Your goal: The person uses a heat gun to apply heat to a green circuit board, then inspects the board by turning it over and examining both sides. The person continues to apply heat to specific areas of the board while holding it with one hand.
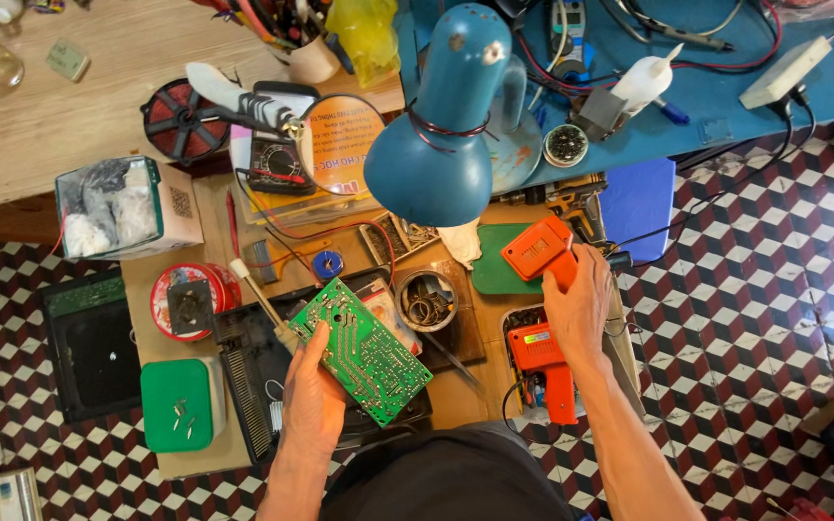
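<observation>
Tin [427, 300]: metal rings | green lid [182, 405]: screws | left hand [313, 400]: circuit board [363, 349]

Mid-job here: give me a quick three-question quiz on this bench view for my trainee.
1. True or false: the left hand holds the green circuit board.
2. What does the right hand grip? A) blue desk lamp B) orange gun-shaped tool C) red wire spool
3. Fill in: small screws lie on the green ____ at the bench's left edge.

Key:
1. True.
2. B, the upper orange gun-shaped tool; a second orange tool lies below it.
3. Lid; the screws rest on the green lid.
</observation>
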